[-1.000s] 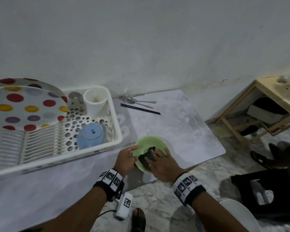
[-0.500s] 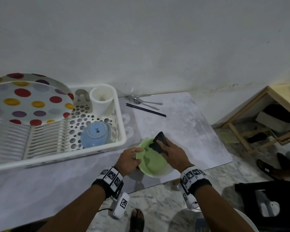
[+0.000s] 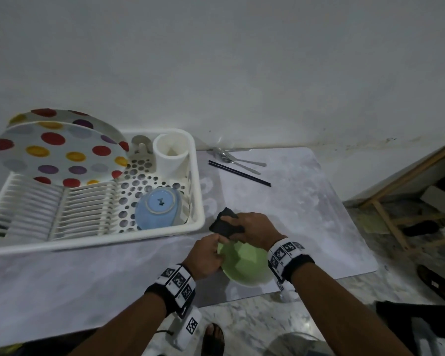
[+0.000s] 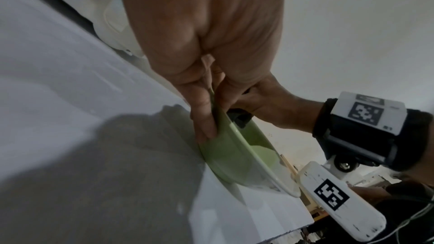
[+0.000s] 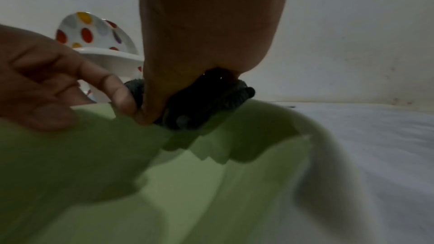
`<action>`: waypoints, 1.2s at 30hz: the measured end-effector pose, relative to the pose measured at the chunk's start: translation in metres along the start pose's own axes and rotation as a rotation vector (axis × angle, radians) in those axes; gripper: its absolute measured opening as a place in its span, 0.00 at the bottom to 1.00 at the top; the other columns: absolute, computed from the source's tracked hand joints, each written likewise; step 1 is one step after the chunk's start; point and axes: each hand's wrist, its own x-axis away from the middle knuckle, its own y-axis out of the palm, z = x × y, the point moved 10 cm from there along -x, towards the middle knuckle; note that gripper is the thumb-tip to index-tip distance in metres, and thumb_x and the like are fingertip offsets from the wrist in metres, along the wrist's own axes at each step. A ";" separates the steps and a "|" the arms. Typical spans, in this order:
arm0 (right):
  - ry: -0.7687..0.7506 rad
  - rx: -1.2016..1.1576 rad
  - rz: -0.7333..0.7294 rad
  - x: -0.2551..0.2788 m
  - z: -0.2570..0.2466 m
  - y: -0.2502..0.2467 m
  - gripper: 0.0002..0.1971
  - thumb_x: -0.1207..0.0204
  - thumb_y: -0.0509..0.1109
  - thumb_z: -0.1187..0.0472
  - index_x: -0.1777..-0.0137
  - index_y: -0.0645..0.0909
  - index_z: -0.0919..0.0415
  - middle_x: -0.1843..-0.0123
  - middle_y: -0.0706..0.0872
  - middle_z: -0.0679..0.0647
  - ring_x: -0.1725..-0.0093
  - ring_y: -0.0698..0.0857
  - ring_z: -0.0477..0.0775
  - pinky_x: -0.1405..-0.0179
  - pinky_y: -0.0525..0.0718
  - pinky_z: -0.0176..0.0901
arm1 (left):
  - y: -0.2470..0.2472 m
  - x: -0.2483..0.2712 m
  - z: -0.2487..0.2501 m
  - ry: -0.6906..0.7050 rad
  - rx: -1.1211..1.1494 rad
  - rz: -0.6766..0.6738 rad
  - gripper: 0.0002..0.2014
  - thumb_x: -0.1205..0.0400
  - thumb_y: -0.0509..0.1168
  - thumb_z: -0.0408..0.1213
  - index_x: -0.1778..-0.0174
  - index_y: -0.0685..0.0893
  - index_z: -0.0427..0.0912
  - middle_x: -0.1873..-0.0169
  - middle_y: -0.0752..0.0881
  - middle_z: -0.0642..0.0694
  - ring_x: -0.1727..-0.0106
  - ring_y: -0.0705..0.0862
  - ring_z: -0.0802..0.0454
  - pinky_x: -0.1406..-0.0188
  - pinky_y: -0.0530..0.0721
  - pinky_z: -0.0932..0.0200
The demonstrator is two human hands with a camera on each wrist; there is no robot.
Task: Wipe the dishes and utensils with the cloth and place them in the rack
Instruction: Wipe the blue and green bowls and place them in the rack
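**Green bowl tilted and gripped at its rim, cloth at the far edge**

One green bowl (image 3: 243,263) is at the near edge of the table (image 3: 306,206), just right of the rack (image 3: 95,240). It is tilted, its opening facing up and toward the person; its lower edge appears to rest on the table in the left wrist view. The left hand (image 3: 206,255) pinches the bowl's left rim, thumb inside and fingers (image 4: 204,123) against the outer wall. The right hand (image 3: 254,231) curls round one dark cloth (image 3: 225,223), bunched and pressed on the far rim.

In the rack: two dotted plates (image 3: 59,151) standing on edge, faces toward the camera; one blue bowl (image 3: 158,208) lying upturned, base showing a small mark too small to read; one white cup (image 3: 172,155), upright.

On the far table lie two black chopsticks (image 3: 239,173), side by side, long axis running from far left to near right, and some metal cutlery (image 3: 238,160) just behind them, count unclear. Both wristbands carry square black-and-white markers; no writing is legible.
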 end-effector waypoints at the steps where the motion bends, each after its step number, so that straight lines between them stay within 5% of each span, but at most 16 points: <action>1: -0.029 0.001 -0.011 -0.003 -0.007 -0.001 0.30 0.23 0.69 0.48 0.21 0.68 0.43 0.36 0.84 0.56 0.41 0.83 0.62 0.50 0.79 0.50 | -0.002 0.000 0.000 -0.003 -0.032 0.007 0.16 0.35 0.63 0.28 0.55 0.82 0.51 0.64 0.87 0.47 0.61 0.87 0.45 0.60 0.89 0.43; 7: -0.049 -0.032 -0.006 0.002 -0.004 0.003 0.30 0.22 0.69 0.49 0.20 0.66 0.43 0.29 0.80 0.54 0.36 0.81 0.61 0.48 0.79 0.50 | -0.002 0.003 0.002 0.003 -0.089 0.003 0.18 0.35 0.63 0.32 0.54 0.83 0.56 0.58 0.88 0.44 0.54 0.88 0.41 0.57 0.90 0.39; 11: -0.031 -0.016 0.036 0.017 0.003 0.003 0.32 0.19 0.67 0.53 0.17 0.60 0.45 0.20 0.70 0.56 0.31 0.77 0.64 0.45 0.81 0.54 | 0.001 0.005 0.008 0.024 -0.104 -0.011 0.18 0.29 0.65 0.27 0.45 0.84 0.47 0.52 0.86 0.48 0.49 0.87 0.46 0.46 0.88 0.47; 16: -0.064 0.271 0.077 0.053 0.018 0.018 0.38 0.23 0.72 0.52 0.18 0.58 0.54 0.18 0.62 0.71 0.22 0.68 0.74 0.31 0.75 0.67 | 0.002 0.001 0.004 0.008 -0.130 -0.007 0.19 0.23 0.63 0.20 0.43 0.81 0.47 0.53 0.85 0.44 0.57 0.85 0.51 0.59 0.85 0.58; 20: -0.062 0.397 -0.010 0.079 0.012 0.034 0.27 0.17 0.55 0.45 0.22 0.69 0.58 0.20 0.68 0.69 0.21 0.67 0.72 0.25 0.68 0.68 | 0.002 -0.001 0.001 -0.005 -0.153 0.015 0.20 0.24 0.64 0.22 0.39 0.82 0.46 0.52 0.84 0.46 0.56 0.83 0.50 0.56 0.84 0.58; 24: -0.013 0.356 -0.154 0.087 0.008 0.056 0.34 0.15 0.41 0.41 0.29 0.80 0.60 0.28 0.80 0.67 0.25 0.76 0.66 0.24 0.60 0.65 | 0.002 0.000 0.000 -0.014 -0.143 0.038 0.22 0.25 0.64 0.22 0.37 0.83 0.45 0.48 0.87 0.43 0.53 0.84 0.49 0.56 0.83 0.60; 28: -0.088 0.375 -0.175 0.092 -0.018 0.064 0.48 0.22 0.19 0.39 0.21 0.69 0.63 0.24 0.74 0.71 0.22 0.69 0.72 0.22 0.62 0.69 | 0.001 -0.002 -0.010 -0.058 -0.020 0.063 0.23 0.33 0.63 0.27 0.48 0.84 0.58 0.46 0.89 0.37 0.48 0.88 0.39 0.55 0.87 0.51; 31: -0.060 0.204 -0.231 0.095 -0.043 0.053 0.41 0.18 0.27 0.39 0.26 0.77 0.57 0.27 0.79 0.67 0.31 0.78 0.74 0.31 0.74 0.70 | 0.000 -0.003 -0.007 -0.039 0.026 0.085 0.24 0.33 0.61 0.24 0.50 0.84 0.56 0.48 0.90 0.35 0.51 0.89 0.38 0.60 0.85 0.53; 32: -0.062 0.153 -0.175 0.094 -0.048 0.049 0.41 0.21 0.32 0.35 0.21 0.70 0.55 0.22 0.72 0.65 0.25 0.72 0.72 0.26 0.68 0.68 | -0.001 -0.001 -0.005 -0.037 0.036 0.087 0.24 0.31 0.60 0.20 0.49 0.84 0.53 0.49 0.90 0.34 0.53 0.89 0.40 0.61 0.85 0.54; 34: 0.021 0.021 -0.321 0.100 -0.043 0.063 0.37 0.20 0.44 0.31 0.16 0.57 0.50 0.18 0.66 0.62 0.22 0.67 0.68 0.25 0.65 0.58 | -0.001 -0.001 -0.006 -0.036 0.050 0.088 0.24 0.30 0.59 0.17 0.49 0.85 0.51 0.51 0.91 0.35 0.53 0.89 0.41 0.59 0.87 0.52; 36: 0.064 -0.156 -0.294 0.103 -0.043 0.062 0.32 0.20 0.59 0.35 0.18 0.62 0.46 0.31 0.82 0.63 0.34 0.80 0.64 0.40 0.73 0.47 | -0.003 -0.002 -0.009 -0.028 0.033 0.098 0.25 0.34 0.60 0.22 0.52 0.86 0.56 0.51 0.91 0.39 0.50 0.90 0.42 0.51 0.89 0.47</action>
